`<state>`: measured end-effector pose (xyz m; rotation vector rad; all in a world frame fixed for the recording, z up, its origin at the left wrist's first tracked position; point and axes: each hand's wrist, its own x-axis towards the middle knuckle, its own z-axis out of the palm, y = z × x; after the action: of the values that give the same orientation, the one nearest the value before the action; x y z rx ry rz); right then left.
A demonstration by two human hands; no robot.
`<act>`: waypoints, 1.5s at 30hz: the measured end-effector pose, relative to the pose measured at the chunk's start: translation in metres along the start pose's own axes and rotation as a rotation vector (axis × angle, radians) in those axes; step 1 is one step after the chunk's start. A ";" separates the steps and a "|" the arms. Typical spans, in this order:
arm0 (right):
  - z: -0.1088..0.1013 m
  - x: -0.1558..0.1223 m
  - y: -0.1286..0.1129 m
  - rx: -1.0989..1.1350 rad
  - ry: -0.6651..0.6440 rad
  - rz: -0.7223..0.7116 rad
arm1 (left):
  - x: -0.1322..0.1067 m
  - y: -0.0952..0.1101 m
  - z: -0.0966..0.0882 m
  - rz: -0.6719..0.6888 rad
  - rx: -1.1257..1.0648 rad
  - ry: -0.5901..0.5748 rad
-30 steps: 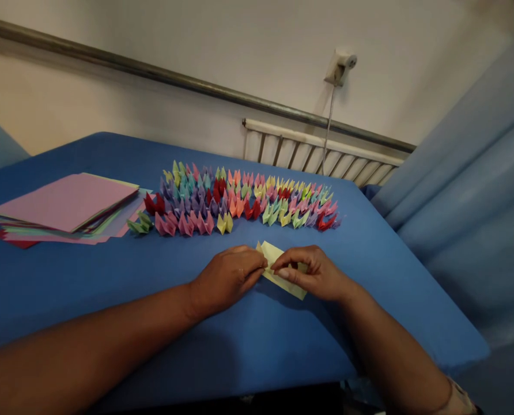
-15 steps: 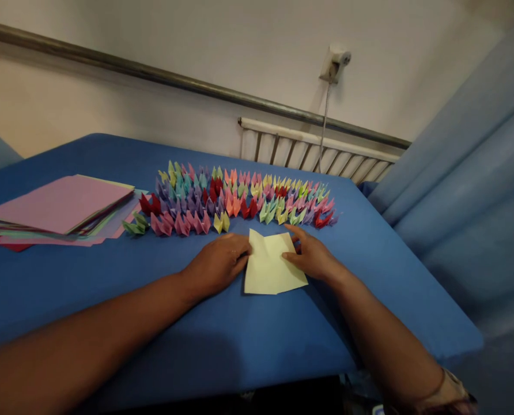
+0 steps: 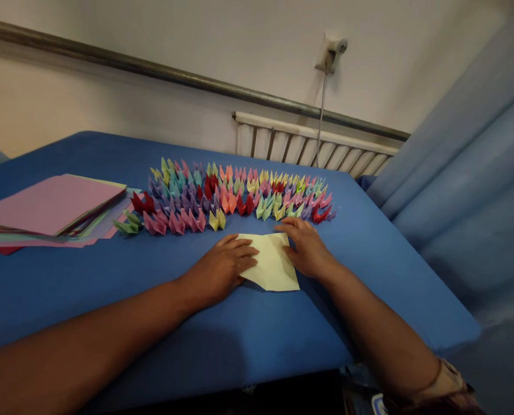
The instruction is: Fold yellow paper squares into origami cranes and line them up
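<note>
A pale yellow creased sheet of paper (image 3: 271, 268) lies partly unfolded on the blue tabletop, its sides bent along a crease in the middle. My left hand (image 3: 222, 265) rests on its left side, fingers stretched out over the surface. At the right edge is my right hand (image 3: 309, 248), thumb touching the paper and fingers spread apart above its far corner. The undersides of both hands are hidden. Just beyond them stand rows of small folded paper cranes (image 3: 229, 202) in many colours, the nearest yellow one (image 3: 217, 219) close to my left fingertips.
A stack of coloured paper sheets (image 3: 58, 202) lies at the left of the blue table (image 3: 153, 346). Behind the table are a radiator (image 3: 278, 141), a metal pipe (image 3: 174, 80) and a wall socket (image 3: 329, 55) with a cord. A blue curtain (image 3: 468, 161) hangs at the right.
The left fingers have moved from the sheet's left edge onto its surface. The sheet has shifted slightly left and changed its bend. My right thumb has slid towards the right edge.
</note>
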<state>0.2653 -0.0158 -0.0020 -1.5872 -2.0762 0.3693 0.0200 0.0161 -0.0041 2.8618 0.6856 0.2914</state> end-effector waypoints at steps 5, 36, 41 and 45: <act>0.006 0.004 0.010 0.524 -0.264 -0.068 | 0.001 -0.009 0.004 -0.056 -0.180 0.057; 0.007 0.003 0.001 -0.122 -0.077 0.226 | -0.002 0.014 0.013 -0.059 0.050 -0.117; 0.027 -0.008 -0.032 -0.216 -0.024 -0.059 | -0.005 0.015 0.015 -0.080 0.026 -0.129; 0.043 -0.017 -0.047 -0.156 -0.226 -0.097 | -0.004 0.020 0.012 -0.102 -0.004 -0.139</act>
<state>0.2077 -0.0418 -0.0183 -1.5863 -2.3964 0.3757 0.0280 -0.0047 -0.0122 2.7991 0.7986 0.0779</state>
